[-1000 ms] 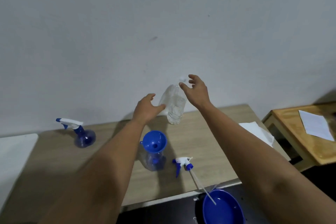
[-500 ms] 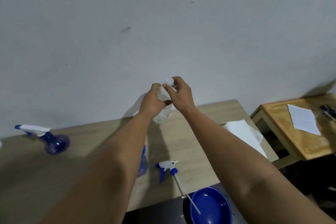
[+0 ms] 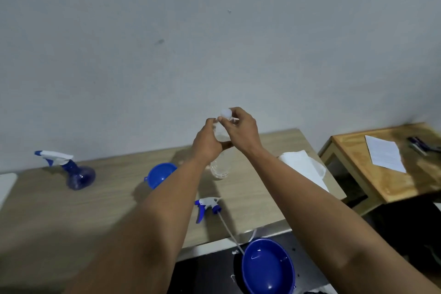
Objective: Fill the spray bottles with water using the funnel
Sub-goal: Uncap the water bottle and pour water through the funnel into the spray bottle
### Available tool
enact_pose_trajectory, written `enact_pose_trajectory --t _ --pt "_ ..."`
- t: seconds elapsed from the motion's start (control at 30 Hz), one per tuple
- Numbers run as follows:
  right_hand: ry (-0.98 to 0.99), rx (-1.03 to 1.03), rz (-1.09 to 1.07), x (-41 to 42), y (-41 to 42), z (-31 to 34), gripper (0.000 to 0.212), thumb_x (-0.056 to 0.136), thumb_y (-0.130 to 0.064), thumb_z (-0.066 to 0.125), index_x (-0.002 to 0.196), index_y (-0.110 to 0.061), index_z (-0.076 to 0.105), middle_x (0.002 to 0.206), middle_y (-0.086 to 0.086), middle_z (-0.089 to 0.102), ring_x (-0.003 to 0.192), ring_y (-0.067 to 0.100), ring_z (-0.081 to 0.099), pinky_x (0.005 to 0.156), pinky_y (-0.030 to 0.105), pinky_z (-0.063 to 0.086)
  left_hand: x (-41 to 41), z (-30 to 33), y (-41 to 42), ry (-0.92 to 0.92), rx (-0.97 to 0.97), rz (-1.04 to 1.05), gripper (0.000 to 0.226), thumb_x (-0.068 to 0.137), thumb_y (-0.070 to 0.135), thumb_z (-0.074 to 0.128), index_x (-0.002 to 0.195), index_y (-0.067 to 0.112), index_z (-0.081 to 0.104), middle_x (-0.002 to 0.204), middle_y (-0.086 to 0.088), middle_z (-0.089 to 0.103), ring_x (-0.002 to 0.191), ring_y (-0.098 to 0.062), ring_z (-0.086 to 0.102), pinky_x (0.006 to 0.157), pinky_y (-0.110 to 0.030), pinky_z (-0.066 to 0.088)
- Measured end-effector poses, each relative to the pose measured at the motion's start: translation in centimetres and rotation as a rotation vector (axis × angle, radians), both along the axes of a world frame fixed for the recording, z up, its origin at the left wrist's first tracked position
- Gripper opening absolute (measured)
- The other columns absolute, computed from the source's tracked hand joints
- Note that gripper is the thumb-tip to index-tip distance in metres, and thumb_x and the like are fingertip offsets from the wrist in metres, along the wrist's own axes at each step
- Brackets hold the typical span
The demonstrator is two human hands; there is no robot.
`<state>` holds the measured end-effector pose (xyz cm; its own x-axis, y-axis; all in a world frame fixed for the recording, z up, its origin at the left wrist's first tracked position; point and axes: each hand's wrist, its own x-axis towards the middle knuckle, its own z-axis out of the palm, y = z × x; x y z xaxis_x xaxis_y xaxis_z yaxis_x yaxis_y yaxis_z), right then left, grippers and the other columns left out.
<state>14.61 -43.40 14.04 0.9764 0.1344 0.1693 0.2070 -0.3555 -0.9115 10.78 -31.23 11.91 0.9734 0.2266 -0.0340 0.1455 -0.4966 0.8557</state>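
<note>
- Spray bottles are the thing to fill. One round blue see-through spray bottle [image 3: 80, 175] with its white and blue trigger top on stands at 9 o'clock on the light wooden surface [image 3: 114, 200].
- A second bottle is mostly hidden behind the left arm. Only the blue plastic funnel [image 3: 159, 175] that seems to sit in its mouth shows, near the middle of the surface.
- Its loose white and blue trigger top [image 3: 207, 207] lies on the surface at 6 o'clock from the hands. Its long thin tube reaches toward a blue plastic bowl [image 3: 268, 266] lower down.
- The left hand [image 3: 207, 144] is wrapped around the middle of a clear plastic water bottle [image 3: 220, 167], held up off the surface.
- The right hand [image 3: 241, 130] is curled over the bottle's top, with its fingertips [image 3: 223, 120] pinching the small white cap [image 3: 225, 112].
- I think the step now is to twist the cap off.
- To do it well, hold the bottle straight up and do not squeeze it hard. It is soft, so water could jump out once the cap is loose.
- Keep the cap in the right hand or put it down close by.
- Then tip the bottle slowly over the funnel, so the water does not spill.
- A white paper towel [image 3: 303, 169] lies at 3 o'clock for drips.
</note>
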Motion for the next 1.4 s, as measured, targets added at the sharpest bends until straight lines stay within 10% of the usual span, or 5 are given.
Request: enact_pose_trajectory --t 0.97,1.4 --pt "0.048 0.300 0.113 -4.3 -3.6 -3.0 0.018 0.097 -0.016 0.075 0.114 -0.013 0.070 0.106 0.004 0.078 0.101 0.011 0.073 0.084 0.015 0.052 -4.5 -2.7 -3.7 -0.003 0.116 0.049 0.084 0.069 0.055 0.086 0.137 0.026 0.045 0.143 0.007 0.056 0.124 -0.020 0.058 0.094 -0.038 0.051" --pt "0.084 0.265 0.200 -3.6 -4.2 -2.0 0.029 0.093 -0.022 0.081 0.116 -0.014 0.067 0.108 0.017 0.075 0.099 0.028 0.073 0.096 0.046 0.058 -4.6 -2.9 -3.4 0.018 0.105 0.086 0.089 0.064 0.066 0.084 0.133 0.030 0.042 0.142 0.011 0.055 0.126 -0.017 0.056 0.094 -0.037 0.052"
